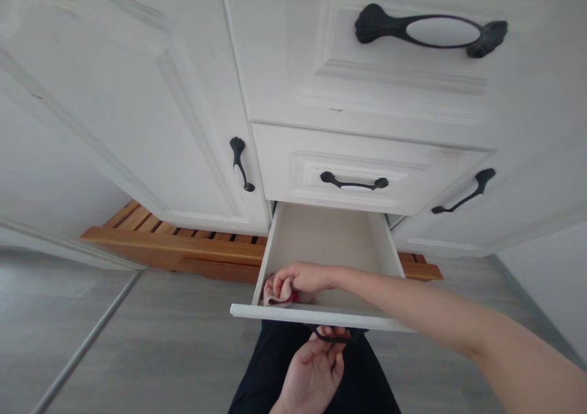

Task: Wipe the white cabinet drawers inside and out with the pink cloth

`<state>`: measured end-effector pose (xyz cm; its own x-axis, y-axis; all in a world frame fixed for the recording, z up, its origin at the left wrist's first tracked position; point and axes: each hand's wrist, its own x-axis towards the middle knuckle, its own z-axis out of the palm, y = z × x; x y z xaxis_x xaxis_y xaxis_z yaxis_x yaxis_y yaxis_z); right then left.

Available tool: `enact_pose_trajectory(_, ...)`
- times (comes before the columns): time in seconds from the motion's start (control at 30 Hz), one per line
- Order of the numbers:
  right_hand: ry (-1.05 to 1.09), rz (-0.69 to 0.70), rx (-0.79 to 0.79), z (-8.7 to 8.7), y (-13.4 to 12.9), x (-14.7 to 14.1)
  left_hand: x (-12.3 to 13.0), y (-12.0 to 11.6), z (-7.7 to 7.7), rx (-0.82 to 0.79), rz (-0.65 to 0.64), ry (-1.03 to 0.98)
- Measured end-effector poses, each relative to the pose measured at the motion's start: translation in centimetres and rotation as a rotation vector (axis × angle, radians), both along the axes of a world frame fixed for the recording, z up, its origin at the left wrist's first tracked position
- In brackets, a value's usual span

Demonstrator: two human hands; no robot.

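An open white drawer [332, 233] extends from the bottom of the cabinet toward me. My right hand [305, 276] reaches across into its front left corner. Its fingers are closed on a crumpled pink, white and red cloth [277, 295], which touches the drawer floor and lies against the front panel's inner side. Below the front panel, my left hand [317, 362] faces palm up, with its fingers hooked around the drawer's dark handle [332, 339]. The right arm covers part of the drawer's right side and front edge.
Above is a closed drawer with a black handle [354, 183], and higher still a larger black-and-white handle [431, 30]. Cabinet doors with handles flank the drawer, one at left [241, 164]. A slatted wooden platform [174, 243] runs under the cabinet. My legs [270, 365] are beneath the drawer.
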<state>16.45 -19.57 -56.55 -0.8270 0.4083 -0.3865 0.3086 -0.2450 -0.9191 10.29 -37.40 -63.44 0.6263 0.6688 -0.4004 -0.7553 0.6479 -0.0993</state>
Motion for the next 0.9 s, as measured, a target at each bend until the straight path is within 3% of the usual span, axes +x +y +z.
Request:
enact_pose_trajectory(0.07,-0.097,-0.002,0.129,1.2,0.5,1.5,-0.1,0.1,0.4,0.027,0.011,0.02)
enact_pose_trajectory(0.17,-0.178,-0.112,0.64,2.6,1.5,3.8,-0.4,0.0,0.5,0.05,0.001,0.0)
enact_pose_trajectory(0.27,-0.394,-0.144,1.112,2.5,3.1,4.8,-0.6,-0.3,0.3,0.068,-0.009,-0.055)
enact_pose_trajectory(0.33,-0.509,-0.129,1.267,1.6,4.7,4.5,-0.8,-0.5,0.2,0.083,-0.007,-0.062)
enact_pose_trajectory(0.5,-0.527,-0.027,1.29,-1.5,10.3,1.1,-1.3,-0.8,-0.8,0.157,-0.043,-0.061)
enact_pose_trajectory(0.63,-0.591,-0.094,1.267,-2.6,13.7,-0.7,-1.9,-0.8,-1.8,0.199,-0.073,-0.085)
enact_pose_trajectory(0.73,-0.621,-0.144,1.242,-2.8,14.5,0.3,-2.0,-0.9,-2.3,0.198,-0.087,-0.066)
enact_pose_trajectory(0.9,-0.641,-0.179,1.189,-2.8,14.1,5.2,-1.7,-1.0,-3.1,0.177,-0.1,-0.069)
